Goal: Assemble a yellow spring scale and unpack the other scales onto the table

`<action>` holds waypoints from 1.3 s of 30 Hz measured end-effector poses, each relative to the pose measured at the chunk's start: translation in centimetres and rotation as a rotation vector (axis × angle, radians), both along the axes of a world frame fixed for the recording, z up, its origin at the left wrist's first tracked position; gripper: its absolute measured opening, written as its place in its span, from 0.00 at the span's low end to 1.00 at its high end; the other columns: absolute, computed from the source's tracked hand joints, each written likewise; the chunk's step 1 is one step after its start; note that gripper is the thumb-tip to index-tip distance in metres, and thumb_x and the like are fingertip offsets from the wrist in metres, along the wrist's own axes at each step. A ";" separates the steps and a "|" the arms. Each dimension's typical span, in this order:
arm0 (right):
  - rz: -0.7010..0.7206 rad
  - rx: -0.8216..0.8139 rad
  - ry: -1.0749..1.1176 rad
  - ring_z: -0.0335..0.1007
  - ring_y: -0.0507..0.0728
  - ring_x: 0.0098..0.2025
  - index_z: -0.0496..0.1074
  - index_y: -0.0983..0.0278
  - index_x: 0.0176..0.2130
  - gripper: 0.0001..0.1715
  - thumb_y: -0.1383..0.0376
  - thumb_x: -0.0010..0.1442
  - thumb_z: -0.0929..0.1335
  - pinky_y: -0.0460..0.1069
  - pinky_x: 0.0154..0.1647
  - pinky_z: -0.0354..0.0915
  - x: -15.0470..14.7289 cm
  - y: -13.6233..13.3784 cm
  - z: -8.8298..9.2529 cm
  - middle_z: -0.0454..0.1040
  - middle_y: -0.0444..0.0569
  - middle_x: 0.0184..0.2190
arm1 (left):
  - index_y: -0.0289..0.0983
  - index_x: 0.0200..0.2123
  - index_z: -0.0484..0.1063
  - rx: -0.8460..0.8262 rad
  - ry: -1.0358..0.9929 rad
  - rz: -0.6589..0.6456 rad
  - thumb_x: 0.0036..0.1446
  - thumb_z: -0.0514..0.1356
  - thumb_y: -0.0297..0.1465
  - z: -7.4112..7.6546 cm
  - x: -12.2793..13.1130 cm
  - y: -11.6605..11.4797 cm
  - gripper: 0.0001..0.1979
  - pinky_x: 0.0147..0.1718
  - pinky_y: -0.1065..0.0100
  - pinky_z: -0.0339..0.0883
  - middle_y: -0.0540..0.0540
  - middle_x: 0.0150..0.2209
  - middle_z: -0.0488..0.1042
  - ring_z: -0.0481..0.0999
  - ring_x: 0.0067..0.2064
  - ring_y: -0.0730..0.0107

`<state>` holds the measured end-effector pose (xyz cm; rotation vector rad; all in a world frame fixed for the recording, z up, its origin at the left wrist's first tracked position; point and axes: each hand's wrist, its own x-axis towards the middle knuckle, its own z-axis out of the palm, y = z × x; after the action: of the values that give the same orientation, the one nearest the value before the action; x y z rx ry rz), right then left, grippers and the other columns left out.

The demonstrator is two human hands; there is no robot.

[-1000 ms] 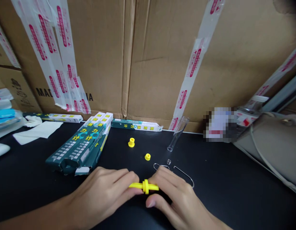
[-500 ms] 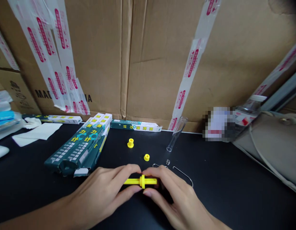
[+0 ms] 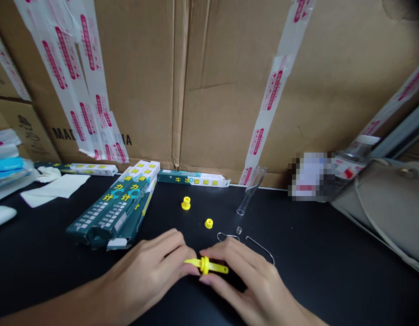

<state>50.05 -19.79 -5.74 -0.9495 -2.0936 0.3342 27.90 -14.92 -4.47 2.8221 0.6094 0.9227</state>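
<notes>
Between my hands lies a yellow plastic rod (image 3: 209, 266) with a round flange near its middle. My left hand (image 3: 151, 267) pinches its left end, and my right hand (image 3: 243, 280) holds it at the flange, with the fingers partly covering it. Ahead on the black table (image 3: 297, 253) stand a yellow plastic bushing (image 3: 186, 203) and a smaller yellow ring (image 3: 208, 223). Farther right lie a glass tube (image 3: 250, 190), a tiny metal spring (image 3: 239, 230), and two bent wire pieces (image 3: 227, 236) (image 3: 260, 250), just beyond my right fingers.
Green and white printed boxes (image 3: 114, 210) lie left of my hands, with white paper sheets (image 3: 56, 190) beyond them. Cardboard cartons (image 3: 230, 90) with red-printed tape form the back wall. A beige bag (image 3: 382, 203) sits at the right edge of the table.
The yellow rod has shifted slightly right and tilted, its right end now lower. My left fingers have drawn back along it, and the rod's flange has moved right.
</notes>
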 end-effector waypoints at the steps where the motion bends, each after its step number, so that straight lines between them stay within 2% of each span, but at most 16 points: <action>1: 0.002 -0.004 -0.007 0.75 0.56 0.37 0.73 0.63 0.48 0.10 0.65 0.67 0.69 0.50 0.40 0.72 0.0 0.0 0.1 0.80 0.49 0.38 | 0.35 0.36 0.74 0.000 -0.006 -0.008 0.75 0.45 0.33 0.1 0.0 0.0 0.20 0.25 0.71 0.63 0.49 0.30 0.72 0.73 0.30 0.71; 7: -0.013 -0.094 -0.031 0.73 0.55 0.33 0.74 0.64 0.44 0.09 0.61 0.69 0.67 0.48 0.35 0.68 -0.1 -0.2 0.3 0.77 0.48 0.33 | 0.34 0.39 0.74 0.023 -0.021 -0.063 0.74 0.48 0.30 0.3 -0.2 0.2 0.16 0.25 0.70 0.62 0.48 0.30 0.73 0.70 0.30 0.70; 12: -0.007 -0.190 -0.046 0.72 0.55 0.34 0.72 0.63 0.41 0.04 0.65 0.68 0.66 0.48 0.33 0.66 -0.3 -0.4 0.3 0.76 0.47 0.33 | 0.34 0.43 0.74 -0.034 -0.070 -0.107 0.72 0.52 0.26 -0.1 -0.4 0.1 0.10 0.27 0.69 0.64 0.47 0.32 0.74 0.69 0.31 0.70; 17: -0.026 -0.222 -0.079 0.70 0.54 0.31 0.69 0.63 0.39 0.03 0.68 0.67 0.65 0.47 0.29 0.64 -0.5 -0.4 0.2 0.74 0.45 0.30 | 0.35 0.46 0.73 -0.106 -0.057 -0.134 0.69 0.53 0.21 -0.6 -0.8 0.1 0.10 0.31 0.69 0.65 0.46 0.35 0.74 0.70 0.35 0.69; 22: -0.068 -0.309 -0.004 0.74 0.54 0.34 0.68 0.61 0.44 0.05 0.67 0.67 0.66 0.48 0.35 0.68 -0.5 -0.3 -0.2 0.77 0.45 0.35 | 0.34 0.42 0.75 -0.047 -0.065 -0.074 0.71 0.53 0.25 -0.7 -0.4 0.2 0.10 0.28 0.70 0.64 0.48 0.31 0.73 0.68 0.31 0.70; 27: -0.033 -0.278 0.070 0.77 0.53 0.38 0.68 0.59 0.46 0.10 0.69 0.65 0.68 0.46 0.40 0.70 -0.3 -0.2 -0.3 0.78 0.43 0.39 | 0.34 0.40 0.76 -0.043 -0.051 -0.035 0.73 0.51 0.28 -0.5 0.1 0.2 0.14 0.28 0.70 0.65 0.48 0.29 0.72 0.69 0.30 0.70; 33: -0.063 -0.221 0.062 0.79 0.55 0.44 0.69 0.59 0.54 0.18 0.63 0.65 0.71 0.47 0.46 0.72 -0.3 -0.1 0.1 0.80 0.46 0.46 | 0.38 0.45 0.75 -0.212 -0.050 -0.013 0.71 0.53 0.28 -0.9 -0.4 0.5 0.10 0.37 0.70 0.69 0.49 0.36 0.76 0.73 0.37 0.70; 39: -0.070 -0.222 0.064 0.79 0.54 0.38 0.76 0.59 0.47 0.09 0.66 0.65 0.71 0.46 0.41 0.73 -0.4 0.0 0.5 0.82 0.44 0.38 | 0.38 0.41 0.74 -0.188 -0.061 -0.068 0.71 0.54 0.29 -0.8 -0.5 0.4 0.08 0.39 0.72 0.69 0.50 0.40 0.78 0.75 0.37 0.72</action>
<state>49.67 -19.81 -5.24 -1.1229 -1.9884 0.5621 27.44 -14.54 -5.29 2.6216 0.5569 0.8865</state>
